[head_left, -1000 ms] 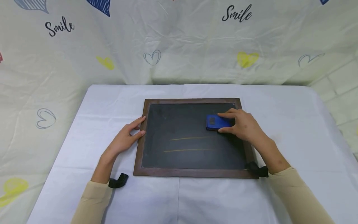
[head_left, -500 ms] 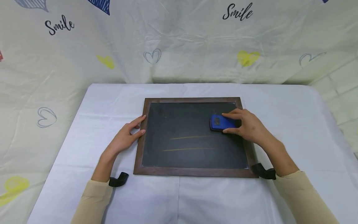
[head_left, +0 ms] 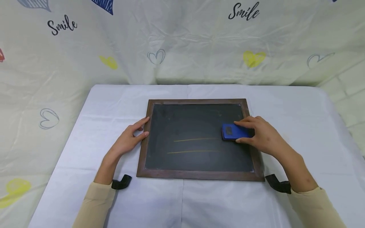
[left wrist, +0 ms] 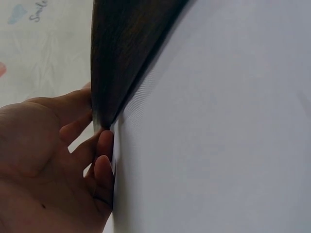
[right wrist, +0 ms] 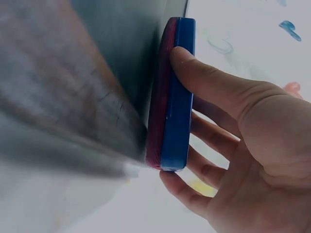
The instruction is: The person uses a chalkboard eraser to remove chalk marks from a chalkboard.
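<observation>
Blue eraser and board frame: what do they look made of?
Eraser: probably plastic, judging by its smooth, glossy blue sides; the reddish pad looks matte, perhaps felt. Frame: likely dark wood, low sheen; faint brown streaks like grain show in the left wrist view.

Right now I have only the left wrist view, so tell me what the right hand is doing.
Observer: The right hand grips a blue eraser by its long sides.
Operator: Report any marks on the board's face.
Observer: Two thin yellowish lines run across the chalkboard, one above the other.
Operator: Describe the side of the eraser facing the board.
Observer: The right wrist view shows a reddish layer there.
</observation>
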Tool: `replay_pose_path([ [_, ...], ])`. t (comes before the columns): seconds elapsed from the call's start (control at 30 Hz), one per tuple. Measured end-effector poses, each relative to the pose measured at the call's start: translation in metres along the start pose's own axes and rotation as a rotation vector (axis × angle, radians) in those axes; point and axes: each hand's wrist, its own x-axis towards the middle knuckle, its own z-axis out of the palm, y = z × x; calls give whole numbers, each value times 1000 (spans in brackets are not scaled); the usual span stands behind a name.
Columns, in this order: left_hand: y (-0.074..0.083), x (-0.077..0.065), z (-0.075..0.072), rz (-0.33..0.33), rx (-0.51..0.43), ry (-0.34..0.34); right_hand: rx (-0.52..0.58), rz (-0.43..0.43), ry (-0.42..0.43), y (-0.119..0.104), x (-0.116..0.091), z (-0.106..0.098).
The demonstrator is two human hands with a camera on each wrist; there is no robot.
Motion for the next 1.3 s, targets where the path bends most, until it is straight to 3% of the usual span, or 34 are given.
replay_pose_path([
  [0.4, 3, 5, -2, 12, 5, 8, -36, -2, -17, 0, -9, -4],
  [0.7, 0, 3, -3, -1, 27, 14, -28, 9, -1, -5, -6, 7],
  [1.3, -4, -1, 1, -1, -5, 9, -21, -76, 50, -25, 5, 24],
])
